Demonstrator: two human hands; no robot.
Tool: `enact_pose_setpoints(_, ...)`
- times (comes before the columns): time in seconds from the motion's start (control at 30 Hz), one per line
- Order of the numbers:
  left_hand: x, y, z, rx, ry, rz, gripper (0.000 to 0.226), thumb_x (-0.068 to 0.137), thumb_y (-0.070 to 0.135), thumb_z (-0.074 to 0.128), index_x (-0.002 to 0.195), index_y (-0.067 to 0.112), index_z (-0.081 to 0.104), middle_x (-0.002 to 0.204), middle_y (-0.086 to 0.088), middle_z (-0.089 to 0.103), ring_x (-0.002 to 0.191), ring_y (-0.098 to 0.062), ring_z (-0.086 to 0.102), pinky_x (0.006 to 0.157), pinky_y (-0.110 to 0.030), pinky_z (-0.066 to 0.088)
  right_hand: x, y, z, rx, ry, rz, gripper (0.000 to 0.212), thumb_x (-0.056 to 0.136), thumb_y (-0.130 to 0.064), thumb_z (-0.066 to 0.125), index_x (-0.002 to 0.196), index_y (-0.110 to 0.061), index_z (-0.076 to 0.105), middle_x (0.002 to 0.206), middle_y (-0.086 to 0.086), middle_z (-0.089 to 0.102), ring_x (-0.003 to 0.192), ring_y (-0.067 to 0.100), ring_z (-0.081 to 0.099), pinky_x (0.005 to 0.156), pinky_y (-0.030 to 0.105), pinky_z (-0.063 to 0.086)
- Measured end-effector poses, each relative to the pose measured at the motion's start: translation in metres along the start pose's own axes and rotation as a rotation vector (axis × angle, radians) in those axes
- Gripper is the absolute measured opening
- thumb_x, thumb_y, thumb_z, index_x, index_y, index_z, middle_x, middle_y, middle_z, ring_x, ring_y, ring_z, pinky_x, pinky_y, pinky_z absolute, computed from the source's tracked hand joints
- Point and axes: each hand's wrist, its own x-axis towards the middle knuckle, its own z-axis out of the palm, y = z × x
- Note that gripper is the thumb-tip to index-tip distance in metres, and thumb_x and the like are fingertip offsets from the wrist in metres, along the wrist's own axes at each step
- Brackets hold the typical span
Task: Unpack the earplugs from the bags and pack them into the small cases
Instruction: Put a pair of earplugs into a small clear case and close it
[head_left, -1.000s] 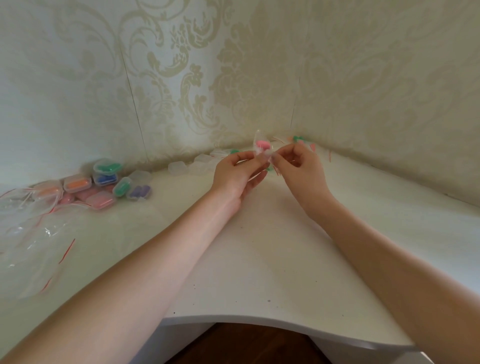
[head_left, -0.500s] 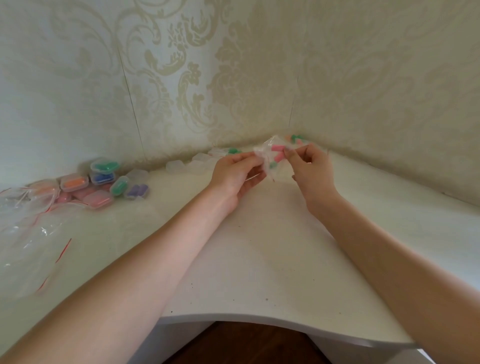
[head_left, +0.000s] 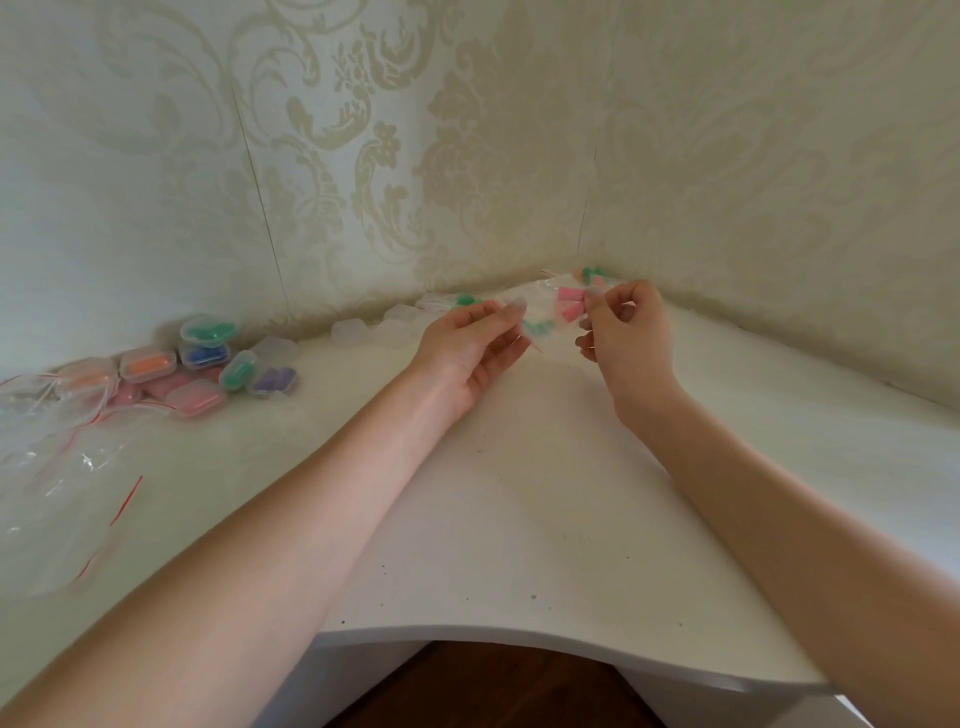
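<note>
a person's left hand (head_left: 470, 340) and right hand (head_left: 626, 325) hold a small clear bag (head_left: 545, 312) between them just above the white surface (head_left: 519, 493), near the wall corner, the fingers of each pinching one side of it. pink earplugs (head_left: 570, 306) sit inside the bag, beside the right hand. filled cases (head_left: 208, 358) lie well left of the bag, with spent bags (head_left: 57, 457) farther left. the unpacking step appears in hand; next, likely, the bag's mouth must be parted, the earplugs drawn out and an empty case (head_left: 348, 330) fetched.
</note>
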Motion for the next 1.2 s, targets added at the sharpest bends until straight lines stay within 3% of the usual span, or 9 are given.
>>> enact_pose_setpoints(0.07,-0.001,0.000,0.001,-0.010,-0.005,-0.011,0.010,0.083,0.003,0.067,0.077,0.007,0.061,0.060,-0.001,0.063,0.056,-0.009,0.061,0.063,-0.024,0.059,0.000,0.003,0.000,-0.088,0.023,-0.054,0.017,0.094,-0.016,0.055,0.082,-0.015,0.043,0.072,-0.008,0.061,0.068,0.012,0.055,0.058,0.021,0.046)
enact_pose_setpoints(0.17,-0.001,0.001,0.000,-0.018,0.004,-0.014,0.007,0.087,0.006,0.064,0.080,0.004,0.064,0.066,-0.005,0.067,0.056,-0.010,0.066,0.057,-0.023,0.058,0.000,0.003,-0.005,-0.416,0.097,-0.343,0.018,0.085,-0.018,0.064,0.092,-0.017,0.047,0.094,-0.002,0.056,0.087,0.018,0.050,0.076,0.028,0.039)
enact_pose_setpoints(0.23,0.001,-0.001,-0.001,-0.006,0.003,-0.006,0.010,0.089,0.005,0.060,0.081,0.002,0.065,0.068,-0.007,0.068,0.059,-0.012,0.068,0.060,-0.022,0.058,-0.005,-0.003,-0.001,-0.435,-0.004,-0.494,0.017,0.082,-0.020,0.068,0.094,-0.017,0.055,0.093,-0.005,0.055,0.085,0.014,0.050,0.076,0.024,0.039)
enact_pose_setpoints(0.33,0.000,-0.004,-0.001,0.021,-0.022,0.005,0.010,0.090,-0.001,0.056,0.086,-0.002,0.066,0.078,-0.013,0.069,0.066,-0.014,0.069,0.064,-0.022,0.058,-0.019,-0.004,0.009,-0.457,-0.250,-0.544,0.016,0.083,-0.021,0.070,0.097,-0.016,0.066,0.086,-0.007,0.058,0.079,0.006,0.050,0.069,0.011,0.037)
enact_pose_setpoints(0.47,0.000,-0.004,0.000,0.021,-0.013,0.000,0.007,0.089,-0.001,0.058,0.088,-0.004,0.064,0.084,-0.016,0.068,0.066,-0.015,0.070,0.068,-0.023,0.059,-0.014,0.002,0.009,-0.507,-0.318,-0.520,0.014,0.084,-0.015,0.068,0.098,-0.016,0.069,0.085,-0.001,0.063,0.080,0.013,0.055,0.071,0.014,0.041)
enact_pose_setpoints(0.6,-0.002,-0.005,0.002,0.079,0.018,0.047,0.008,0.087,0.002,0.063,0.079,0.001,0.063,0.077,-0.012,0.066,0.062,-0.015,0.067,0.068,-0.025,0.059,-0.014,0.001,0.006,-0.530,-0.329,-0.497,0.013,0.086,-0.016,0.066,0.099,-0.019,0.068,0.086,0.001,0.063,0.084,0.017,0.055,0.076,0.031,0.047)
enact_pose_setpoints(0.8,0.000,-0.005,0.001,0.158,0.058,0.081,0.018,0.081,0.006,0.072,0.068,0.008,0.060,0.082,-0.013,0.067,0.082,-0.025,0.068,0.064,-0.028,0.058,-0.017,-0.001,0.007,-0.546,-0.327,-0.433,0.012,0.086,-0.020,0.063,0.096,-0.022,0.069,0.083,-0.006,0.064,0.085,0.013,0.055,0.074,0.026,0.045)
enact_pose_setpoints(0.97,-0.001,-0.005,0.001,0.189,0.090,0.110,0.026,0.080,0.009,0.073,0.066,0.009,0.052,0.067,-0.006,0.069,0.068,-0.018,0.069,0.058,-0.026,0.056,-0.018,-0.001,0.008,-0.468,-0.362,-0.332,0.013,0.086,-0.014,0.062,0.091,-0.014,0.073,0.074,-0.011,0.065,0.067,-0.001,0.058,0.063,0.008,0.042)
enact_pose_setpoints(1.2,0.003,-0.006,0.000,0.166,0.031,0.137,0.015,0.084,0.008,0.069,0.073,0.004,0.059,0.061,-0.004,0.067,0.060,-0.013,0.066,0.061,-0.021,0.056,-0.013,0.001,0.008,-0.242,-0.284,-0.156,0.015,0.087,-0.016,0.063,0.081,-0.018,0.076,0.062,-0.015,0.065,0.059,-0.008,0.056,0.060,0.009,0.041)
